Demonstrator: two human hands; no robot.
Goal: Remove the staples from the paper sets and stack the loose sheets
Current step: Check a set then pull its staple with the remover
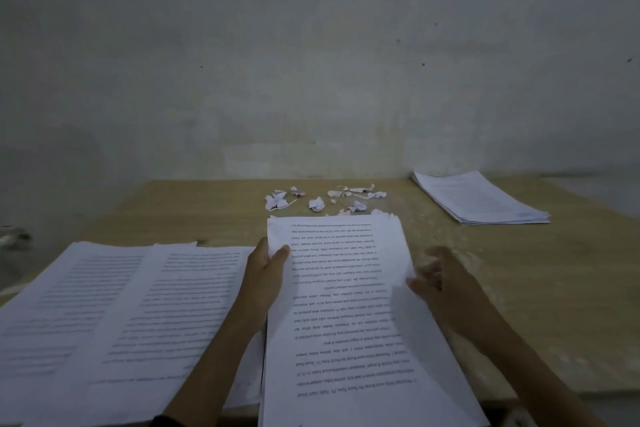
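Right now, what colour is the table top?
The table top is light brown wood grain, shown in the head view.

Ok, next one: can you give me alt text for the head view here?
A person holds a printed paper set over a wooden table, left hand gripping its left edge, right hand pinching its right edge. More printed pages lie spread at left, torn paper scraps sit beyond the set, and a stack of sheets rests at far right.
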